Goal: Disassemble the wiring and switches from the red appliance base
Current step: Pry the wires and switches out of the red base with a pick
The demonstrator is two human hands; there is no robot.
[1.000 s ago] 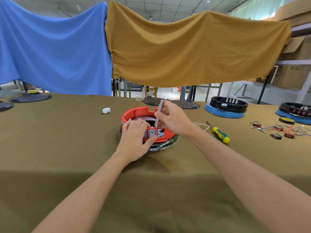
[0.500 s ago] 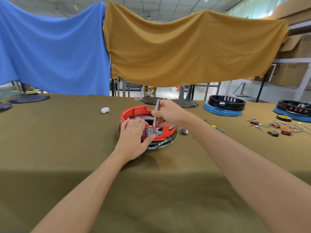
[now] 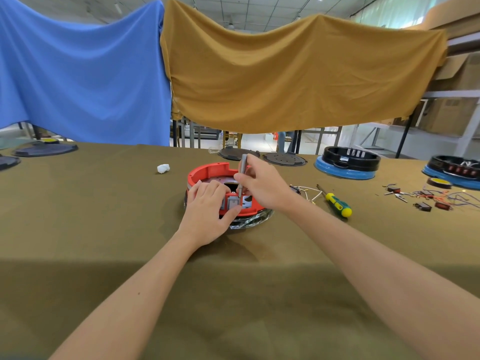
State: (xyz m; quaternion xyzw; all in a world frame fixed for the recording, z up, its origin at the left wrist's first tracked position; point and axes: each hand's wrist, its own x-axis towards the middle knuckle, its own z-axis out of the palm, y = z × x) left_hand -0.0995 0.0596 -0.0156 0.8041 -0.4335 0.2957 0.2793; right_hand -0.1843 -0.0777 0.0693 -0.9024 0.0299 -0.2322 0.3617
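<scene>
Left hand grasps the red base near rim; right hand grips the grey tool upright, tip down beside the switch

Both hands seemingly curled: left hand, right hand.
</scene>
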